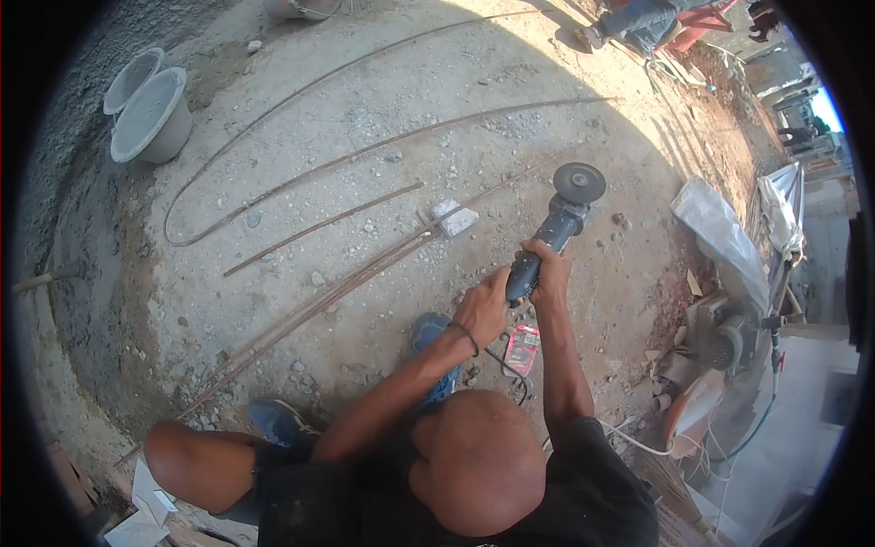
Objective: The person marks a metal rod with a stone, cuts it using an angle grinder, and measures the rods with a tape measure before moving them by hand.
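An angle grinder (pixel 567 217) with a round disc (pixel 581 182) is held out in front, above the dusty ground. Wrapped around the rear of its handle is my left hand (pixel 483 305), closed. My right hand (pixel 550 271) grips the grinder's body just ahead of it. A dark cord trails down from the tool's back end. To the left lie several thin steel rods (pixel 337 290), which cross a pale stone block (pixel 454 219) near the grinder. A shorter rod (pixel 324 228) lies apart from them. Whether the disc is spinning cannot be told.
A long bent rod (pixel 365 146) curves over the ground beyond. Buckets (pixel 157 118) stand at upper left. A pink-and-white packet (pixel 521 351) lies by my foot. At right are a machine with a motor (pixel 729 345), cables and sheeting (pixel 720 232). Another person's leg (pixel 638 23) shows at the top.
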A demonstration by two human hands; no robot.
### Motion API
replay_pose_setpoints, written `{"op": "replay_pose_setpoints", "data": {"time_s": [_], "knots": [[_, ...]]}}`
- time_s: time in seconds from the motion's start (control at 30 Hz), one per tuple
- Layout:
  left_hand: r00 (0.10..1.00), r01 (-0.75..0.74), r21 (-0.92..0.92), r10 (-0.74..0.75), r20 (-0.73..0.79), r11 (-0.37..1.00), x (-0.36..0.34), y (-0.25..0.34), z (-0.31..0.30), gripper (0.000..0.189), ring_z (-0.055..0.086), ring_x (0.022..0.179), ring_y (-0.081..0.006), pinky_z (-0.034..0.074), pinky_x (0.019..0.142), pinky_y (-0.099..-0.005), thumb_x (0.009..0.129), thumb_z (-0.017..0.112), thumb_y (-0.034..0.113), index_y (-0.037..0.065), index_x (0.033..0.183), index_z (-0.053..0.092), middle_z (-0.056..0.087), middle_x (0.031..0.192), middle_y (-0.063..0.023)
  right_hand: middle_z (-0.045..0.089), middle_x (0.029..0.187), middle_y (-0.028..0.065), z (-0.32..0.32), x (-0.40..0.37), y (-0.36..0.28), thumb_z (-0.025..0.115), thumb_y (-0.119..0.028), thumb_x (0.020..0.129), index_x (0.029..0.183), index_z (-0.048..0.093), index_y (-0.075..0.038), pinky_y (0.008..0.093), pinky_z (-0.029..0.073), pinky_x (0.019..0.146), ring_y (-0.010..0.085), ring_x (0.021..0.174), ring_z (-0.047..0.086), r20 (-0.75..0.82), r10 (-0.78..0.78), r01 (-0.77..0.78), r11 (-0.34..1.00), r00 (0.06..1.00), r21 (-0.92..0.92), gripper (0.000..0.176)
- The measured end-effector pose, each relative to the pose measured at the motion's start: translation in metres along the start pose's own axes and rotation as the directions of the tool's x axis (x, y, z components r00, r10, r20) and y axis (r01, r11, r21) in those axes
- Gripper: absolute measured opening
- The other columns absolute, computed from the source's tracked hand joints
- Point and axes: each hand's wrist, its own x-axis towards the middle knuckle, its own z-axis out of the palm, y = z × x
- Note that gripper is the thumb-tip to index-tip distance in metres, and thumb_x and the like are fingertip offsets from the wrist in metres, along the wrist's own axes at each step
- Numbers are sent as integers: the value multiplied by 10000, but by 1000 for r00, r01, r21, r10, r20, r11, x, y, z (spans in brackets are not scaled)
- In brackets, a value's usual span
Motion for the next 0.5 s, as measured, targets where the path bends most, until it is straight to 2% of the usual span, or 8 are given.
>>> {"op": "replay_pose_setpoints", "data": {"time_s": [0.23,0.3,0.5], "knots": [[996,41,2,-41,76,999,3,4,-2,574,603,902,-494,482,753,-531,747,645,-24,3,1265,398,618,956,-311,604,696,132,-3,0,2,681,-17,719,872,552,30,342,527,486,230,551,625,-7,-20,20,1000,1000,21,206],[986,128,1,-128,104,992,5,7,-5,567,610,876,-494,481,741,-534,750,644,-23,17,1262,403,630,922,-304,605,697,133,-4,2,1,681,-18,718,868,552,31,343,528,485,230,551,625,-4,-22,22,999,1000,31,204],[995,97,-27,-97,16,995,1,3,3,591,617,853,-485,481,712,-531,744,656,-9,51,1280,413,637,882,-291,603,700,132,-4,3,4,679,-17,716,865,554,34,339,526,483,227,552,621,11,-18,18,1000,1000,11,202]]}}
